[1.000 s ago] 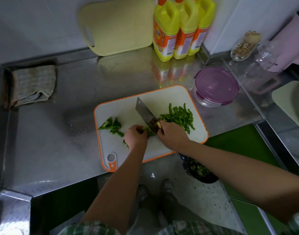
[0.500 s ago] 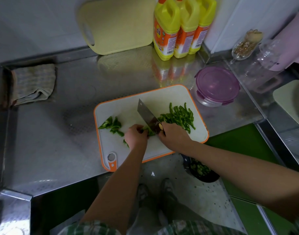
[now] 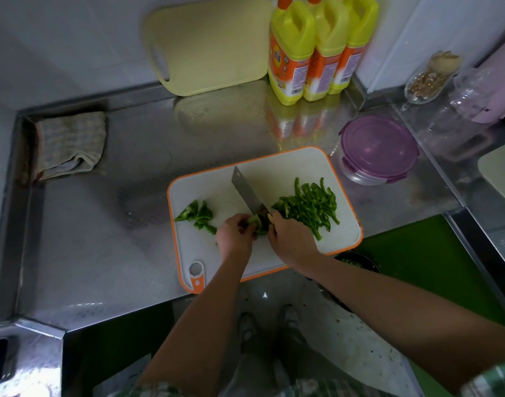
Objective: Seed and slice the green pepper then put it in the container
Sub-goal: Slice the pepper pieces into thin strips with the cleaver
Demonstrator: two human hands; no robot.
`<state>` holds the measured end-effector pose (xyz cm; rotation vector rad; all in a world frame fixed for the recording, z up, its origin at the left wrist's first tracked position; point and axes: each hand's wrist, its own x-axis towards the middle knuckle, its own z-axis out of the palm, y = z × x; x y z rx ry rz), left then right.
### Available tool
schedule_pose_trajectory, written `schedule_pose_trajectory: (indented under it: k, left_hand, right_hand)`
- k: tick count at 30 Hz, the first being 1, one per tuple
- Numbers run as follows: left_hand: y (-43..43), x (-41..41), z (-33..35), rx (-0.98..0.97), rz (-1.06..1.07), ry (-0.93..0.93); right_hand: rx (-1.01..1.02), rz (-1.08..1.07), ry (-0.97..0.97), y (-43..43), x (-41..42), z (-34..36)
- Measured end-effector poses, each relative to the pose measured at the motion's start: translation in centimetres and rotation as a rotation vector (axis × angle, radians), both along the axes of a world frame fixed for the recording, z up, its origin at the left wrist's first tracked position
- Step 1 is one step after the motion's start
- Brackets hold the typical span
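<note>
On the white cutting board with an orange rim (image 3: 288, 164), my left hand (image 3: 234, 235) holds down a green pepper piece (image 3: 256, 223) with curled fingers. My right hand (image 3: 291, 239) grips the handle of a cleaver (image 3: 247, 191), whose blade rests on that piece and points away to the upper left. A pile of sliced pepper strips (image 3: 310, 204) lies to the right of the blade. Uncut pepper pieces (image 3: 198, 214) lie on the board's left side. The round container with a purple lid (image 3: 378, 149) stands shut just beyond the board's right corner.
Three yellow bottles (image 3: 317, 50) and a pale yellow board (image 3: 208, 44) lean at the back wall. A folded cloth (image 3: 69, 144) lies at the counter's far left. Glass jars (image 3: 430, 77) stand at the right. A dark bowl (image 3: 357, 263) sits below the counter edge.
The cleaver and both hands stay in nearly the same place on the pepper piece; the blade has shifted only slightly. The strip pile and uncut pieces have not moved.
</note>
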<state>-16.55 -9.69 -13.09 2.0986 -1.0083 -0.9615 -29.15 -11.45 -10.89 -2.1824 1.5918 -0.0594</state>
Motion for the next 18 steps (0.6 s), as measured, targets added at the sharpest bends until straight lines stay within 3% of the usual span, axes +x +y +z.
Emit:
schedule_pose_trajectory:
  k: [7,18]
  left_hand:
    - [-0.3,-0.5,0.7,0.075,0.096,0.005]
    - [-0.7,-0.5,0.8,0.124,0.157,0.027]
  right_hand:
    - [0.010,-0.019,-0.159,-1.6,-0.7,1.4]
    - [0.097,-0.024,-0.137,-1.1,-1.4,2.0]
